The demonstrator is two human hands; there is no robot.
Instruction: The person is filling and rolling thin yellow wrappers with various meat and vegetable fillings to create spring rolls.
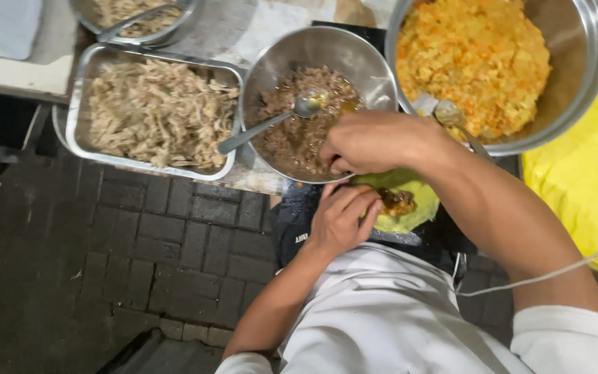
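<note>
My left hand [340, 220] holds a yellow-green wrapper [403, 208] with a spoonful of brown filling [397, 201] on it, at lap height in front of the table edge. My right hand [368, 142] hovers above the wrapper's far edge, fingers curled and pinching at it, next to the rim of a steel bowl [375, 66] of brown minced filling. A spoon [271, 121] rests in that bowl.
A steel tray [81, 104] of pale shredded meat sits to the left. A large steel bowl [576, 83] of orange-yellow diced filling with a spoon [451, 118] stands at right. Another bowl [174, 28] lies behind. Yellow sheets [583, 173] lie far right. Brick paving [105, 263] below.
</note>
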